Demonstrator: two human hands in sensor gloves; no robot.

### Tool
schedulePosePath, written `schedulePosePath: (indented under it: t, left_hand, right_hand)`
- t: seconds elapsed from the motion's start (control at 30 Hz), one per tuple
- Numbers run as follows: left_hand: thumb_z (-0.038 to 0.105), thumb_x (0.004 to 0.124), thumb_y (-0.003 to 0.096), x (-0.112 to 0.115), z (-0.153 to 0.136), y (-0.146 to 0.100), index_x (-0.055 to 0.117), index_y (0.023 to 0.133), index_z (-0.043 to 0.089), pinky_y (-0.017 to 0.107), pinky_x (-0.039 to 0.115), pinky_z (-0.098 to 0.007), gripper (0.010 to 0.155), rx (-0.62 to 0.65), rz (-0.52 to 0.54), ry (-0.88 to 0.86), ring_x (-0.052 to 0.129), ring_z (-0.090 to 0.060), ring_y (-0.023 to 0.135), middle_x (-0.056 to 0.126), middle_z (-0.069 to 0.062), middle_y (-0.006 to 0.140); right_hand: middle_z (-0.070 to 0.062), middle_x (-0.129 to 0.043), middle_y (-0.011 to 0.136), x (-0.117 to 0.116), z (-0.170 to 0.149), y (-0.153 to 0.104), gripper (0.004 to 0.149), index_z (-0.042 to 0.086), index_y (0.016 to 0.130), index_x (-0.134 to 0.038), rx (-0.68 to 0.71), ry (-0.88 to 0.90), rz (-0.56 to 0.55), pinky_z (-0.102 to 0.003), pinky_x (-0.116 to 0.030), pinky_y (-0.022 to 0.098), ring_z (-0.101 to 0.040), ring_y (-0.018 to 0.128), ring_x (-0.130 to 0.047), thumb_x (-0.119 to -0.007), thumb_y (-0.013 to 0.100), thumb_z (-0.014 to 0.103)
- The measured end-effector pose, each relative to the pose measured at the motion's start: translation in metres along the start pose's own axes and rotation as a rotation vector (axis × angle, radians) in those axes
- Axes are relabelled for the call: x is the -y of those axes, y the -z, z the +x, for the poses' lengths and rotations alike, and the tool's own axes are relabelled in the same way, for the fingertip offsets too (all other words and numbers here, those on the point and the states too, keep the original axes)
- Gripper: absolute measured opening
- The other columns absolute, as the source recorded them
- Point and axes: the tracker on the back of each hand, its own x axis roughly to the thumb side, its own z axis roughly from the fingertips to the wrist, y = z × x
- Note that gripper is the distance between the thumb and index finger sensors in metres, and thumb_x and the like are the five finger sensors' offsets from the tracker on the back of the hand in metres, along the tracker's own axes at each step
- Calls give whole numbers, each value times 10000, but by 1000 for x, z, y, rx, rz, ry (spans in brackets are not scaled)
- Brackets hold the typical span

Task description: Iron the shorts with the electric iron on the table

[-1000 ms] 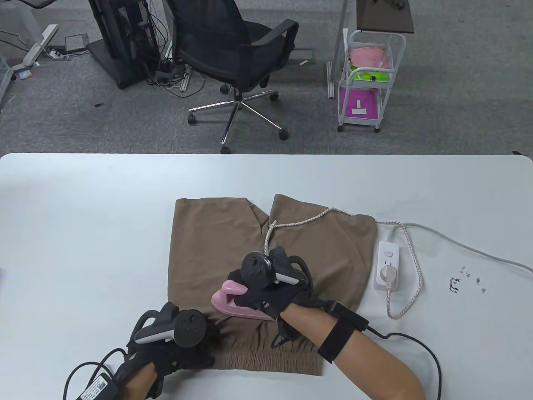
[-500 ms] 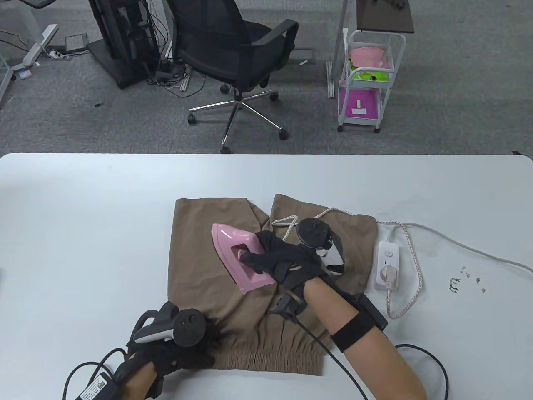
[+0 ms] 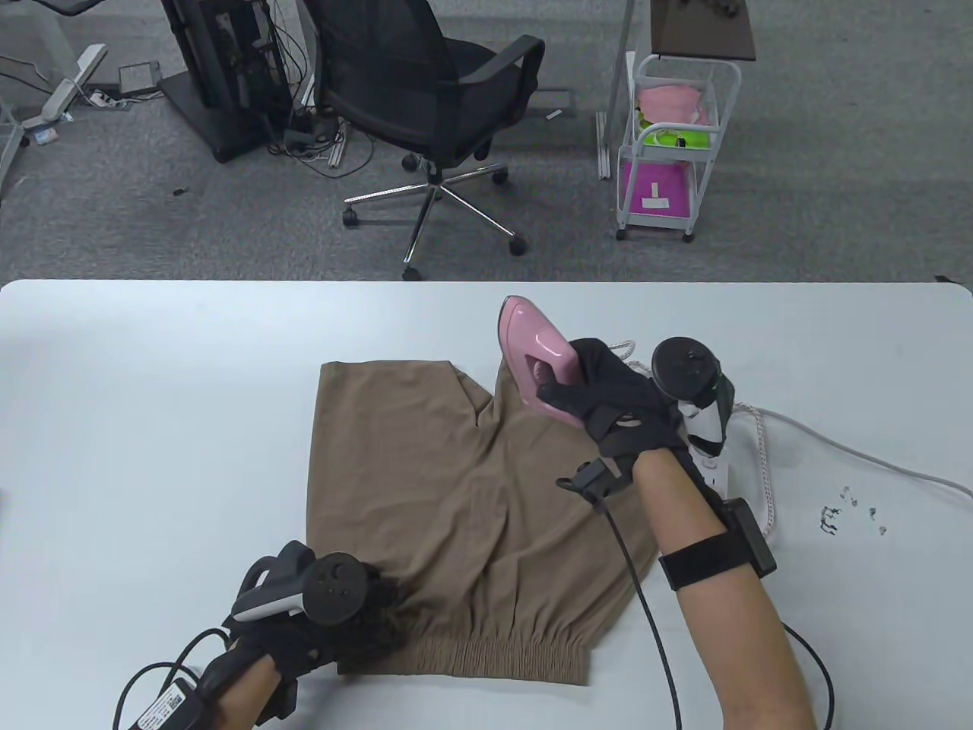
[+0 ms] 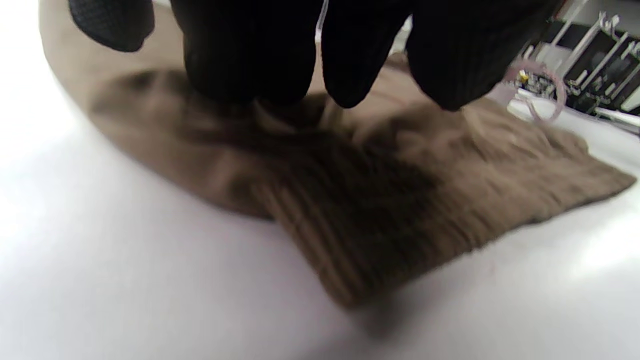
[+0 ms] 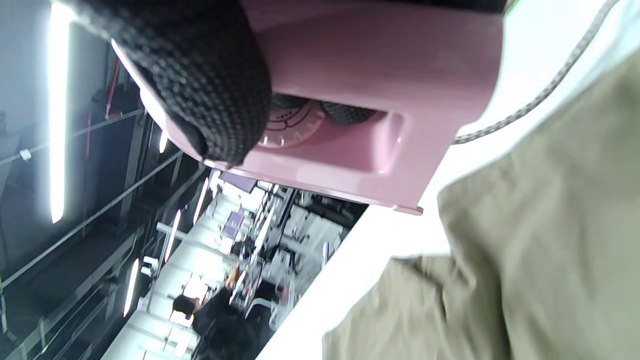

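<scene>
Brown shorts (image 3: 456, 494) lie flat on the white table (image 3: 152, 395), waistband toward the near edge. My right hand (image 3: 608, 395) grips the handle of a pink electric iron (image 3: 532, 342) and holds it over the far edge of the right leg, tip pointing away. In the right wrist view the iron (image 5: 350, 100) fills the top, my gloved fingers (image 5: 200, 75) wrapped around its handle. My left hand (image 3: 357, 608) presses down on the waistband's left corner. In the left wrist view my fingertips (image 4: 250, 60) rest on the shorts (image 4: 375, 210).
A white power strip (image 3: 718, 471) with the iron's braided cord (image 3: 764, 456) plugged in lies right of the shorts, partly behind my right wrist. Small dark scraps (image 3: 836, 517) lie further right. An office chair (image 3: 426, 91) and a white cart (image 3: 676, 144) stand beyond the table.
My right hand has moved the iron from the waistband area away across the shorts to the far edge of the right leg. The left hand has stayed on the waistband corner.
</scene>
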Motion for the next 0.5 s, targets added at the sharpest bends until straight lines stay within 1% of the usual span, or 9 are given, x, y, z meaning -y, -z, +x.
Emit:
schedulePosePath:
  t: [0.17,0.23,0.3,0.37,0.5]
  left_hand:
    - [582,718,513,-17,-5,-9,639,1059,314,755,504,-684,613,-94,140,-5,671,-355,1020,623,-43,1134]
    - [581,714,516,-22,-8,-12,633,1063,310,756,497,-687,616,-133,232,-19,658,-364,1025,610,-50,1138]
    - [582,714,514,-23,-10,-15,619,1068,311,755,490,-691,624,-162,342,-20,634,-376,1039,588,-56,1147]
    - [581,718,511,-24,-13,-17,617,1069,312,753,481,-696,627,-178,422,-23,618,-389,1046,579,-58,1151]
    - [583,715,514,-26,-16,-26,607,1075,311,754,466,-703,633,-190,506,-21,600,-396,1052,563,-79,1156]
  right_hand:
    - [51,-757,931,29,-14,18,495,354,873,-748,-16,15,-165,-583,-637,712,-228,915,-846,-1013,455,331]
    - [51,-754,929,36,-24,28,496,351,868,-747,-49,39,-247,-575,-643,712,-223,916,-845,-1017,453,327]
    - [54,-746,931,40,-34,38,500,352,866,-742,-90,59,-313,-567,-644,715,-219,918,-841,-1020,451,326]
    - [58,-736,935,41,-46,48,501,357,867,-734,-131,77,-369,-560,-643,719,-214,926,-833,-1018,456,327]
    - [66,-703,954,37,-72,67,504,364,876,-710,-226,131,-424,-552,-629,735,-204,951,-803,-1011,473,327]
